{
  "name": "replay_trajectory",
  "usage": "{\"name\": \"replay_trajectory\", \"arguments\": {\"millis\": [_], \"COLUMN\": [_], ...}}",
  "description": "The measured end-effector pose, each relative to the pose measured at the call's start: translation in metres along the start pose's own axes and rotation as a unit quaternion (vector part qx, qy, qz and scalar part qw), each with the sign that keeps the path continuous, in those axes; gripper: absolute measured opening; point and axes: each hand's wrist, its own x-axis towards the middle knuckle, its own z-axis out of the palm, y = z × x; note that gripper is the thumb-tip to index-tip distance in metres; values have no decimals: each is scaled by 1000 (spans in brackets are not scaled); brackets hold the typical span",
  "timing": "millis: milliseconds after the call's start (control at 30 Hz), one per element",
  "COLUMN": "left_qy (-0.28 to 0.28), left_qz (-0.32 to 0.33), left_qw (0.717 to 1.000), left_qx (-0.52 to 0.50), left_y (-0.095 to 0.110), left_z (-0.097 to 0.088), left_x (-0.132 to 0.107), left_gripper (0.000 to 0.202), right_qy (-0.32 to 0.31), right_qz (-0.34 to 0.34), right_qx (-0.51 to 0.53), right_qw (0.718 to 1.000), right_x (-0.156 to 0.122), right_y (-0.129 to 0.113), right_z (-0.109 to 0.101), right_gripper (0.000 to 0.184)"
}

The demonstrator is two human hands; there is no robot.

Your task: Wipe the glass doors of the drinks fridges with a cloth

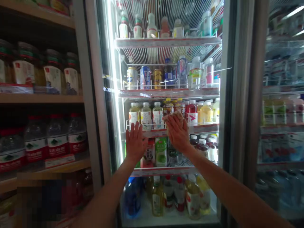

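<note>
My left hand (135,143) lies flat and open on the glass door (111,104) of a lit drinks fridge, fingers pointing up, level with the third shelf. My right hand (177,132) is just to its right on the same glass. Its fingers are held together and press a small pale cloth (175,114) against the pane; only the cloth's top edge shows above the fingertips. Behind the glass, at hand height, stands a row of bottled teas and juices (146,115).
The fridge holds several wire shelves of bottles and cans (156,77), with larger bottles (192,196) at the bottom. Open wooden shelves on the left carry jars (53,74) and water bottles (57,137). A second glass-door fridge (280,126) stands on the right.
</note>
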Motion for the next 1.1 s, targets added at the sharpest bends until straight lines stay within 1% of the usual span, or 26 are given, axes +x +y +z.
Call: {"name": "replay_trajectory", "arguments": {"millis": [100, 133, 167, 233, 267, 300, 333, 433, 467, 500, 567, 600, 633, 667, 700, 733, 767, 800, 833, 867, 900, 967, 1000, 1033, 1067, 1100], "left_qy": [2, 0, -1, 0, 2, 5, 9, 16, 15, 13, 8, 7, 6, 6, 7, 8, 9, 9, 9, 8, 7, 4, 4, 3, 0, -3], "left_qz": [10, 13, 14, 13, 14, 14, 15, 14, 14, 14, 17, 17, 15, 13, 11, 11, 10, 10, 11, 13, 15, 18, 19, 18, 16, 13], "left_qw": [1000, 1000, 1000, 1000, 1000, 1000, 1000, 999, 999, 999, 999, 999, 999, 999, 999, 999, 998, 998, 998, 998, 997, 997, 997, 997, 998, 998], "left_qx": [7, 10, 13, 19, 20, 21, 21, 25, 28, 31, 33, 35, 38, 42, 47, 52, 56, 60, 64, 67, 69, 72, 71, 69, 66, 62], "left_y": [-2, -3, -3, -4, -4, -4, -3, -2, -2, -2, -1, -1, -1, 0, 0, 1, 1, 1, 1, 0, 0, -1, -1, -2, -2, -2], "left_z": [3, 4, 4, 5, 6, 6, 7, 7, 7, 7, 5, 4, 4, 3, 2, 1, 1, 0, 0, -1, -1, -2, -2, -2, -3, -3], "left_x": [0, -1, -2, -3, -3, -3, -3, -2, -2, -2, -2, -1, -1, -1, -1, -1, 0, 0, 0, 0, -1, -1, -1, -1, -1, -1], "left_gripper": [65, 66, 66, 67, 68, 68, 68, 68, 68, 68, 69, 69, 69, 69, 69, 68, 67, 67, 67, 67, 67, 67, 67, 67, 66, 66], "right_qy": [-8, 2, 19, 61, 75, 81, 76, 22, 21, 35, 84, 107, 115, 102, 75, 39, 3, -26, -35, -22, 12, 99, 130, 143, 135, 107], "right_qz": [-38, -30, -4, 84, 125, 152, 158, 90, 84, 103, 192, 233, 252, 241, 198, 134, 67, 15, -5, 11, 59, 181, 219, 229, 211, 167], "right_qx": [-2, -10, -21, -49, -59, -66, -67, -55, -60, -72, -104, -114, -116, -106, -86, -62, -40, -24, -20, -27, -44, -80, -91, -94, -89, -78], "right_qw": [999, 1000, 1000, 993, 988, 983, 982, 994, 994, 992, 972, 960, 954, 959, 974, 988, 997, 999, 999, 999, 997, 975, 963, 958, 964, 977], "right_x": [-4, -8, -12, -19, -23, -25, -28, -34, -35, -37, -39, -39, -40, -41, -42, -43, -45, -46, -46, -46, -44, -38, -34, -31, -28, -26], "right_y": [22, 31, 40, 57, 63, 67, 71, 85, 92, 100, 114, 116, 114, 108, 100, 91, 83, 78, 78, 80, 86, 98, 101, 100, 97, 91], "right_z": [-6, -8, -10, -13, -14, -14, -15, -19, -21, -23, -27, -28, -28, -28, -28, -27, -26, -26, -25, -25, -25, -24, -23, -22, -22, -21], "right_gripper": [59, 60, 59, 57, 57, 57, 57, 58, 58, 57, 56, 56, 56, 57, 58, 59, 59, 60, 60, 59, 58, 57, 57, 57, 57, 58]}}
